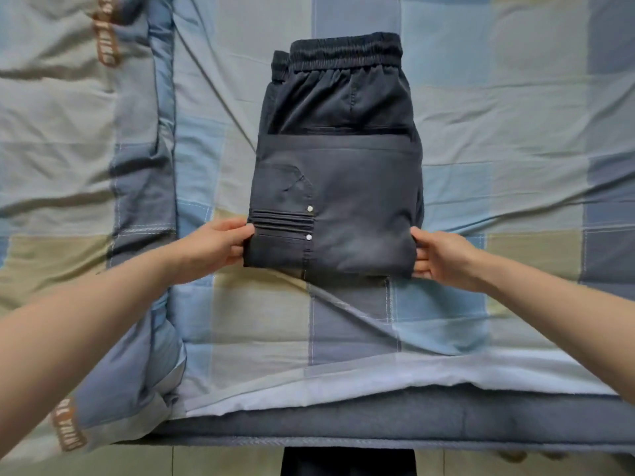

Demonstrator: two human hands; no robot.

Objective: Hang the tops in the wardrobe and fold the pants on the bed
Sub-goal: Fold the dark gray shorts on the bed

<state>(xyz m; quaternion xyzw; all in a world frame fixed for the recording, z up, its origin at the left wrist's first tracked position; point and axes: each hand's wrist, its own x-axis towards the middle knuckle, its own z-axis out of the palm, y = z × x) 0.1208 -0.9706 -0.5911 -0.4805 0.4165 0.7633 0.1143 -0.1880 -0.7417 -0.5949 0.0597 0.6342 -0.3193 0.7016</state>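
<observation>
Folding step: left hand (213, 245) and right hand (438, 257) pinch the pants' (336, 187) near corners; next, fold toward the far waistband.

Two bare forearms in view, no sleeves down to frame edges. Left hand (214, 247) bare: no glove, ring, watch or band at wrist. Right hand (438, 257) likewise bare, wrist plain. No markings or bandages on either arm. Nails too small to judge. Dark garment on lower body (347, 462) shows at bottom of frame, plain, blackish, no visible pattern; its kind cannot be told.
</observation>
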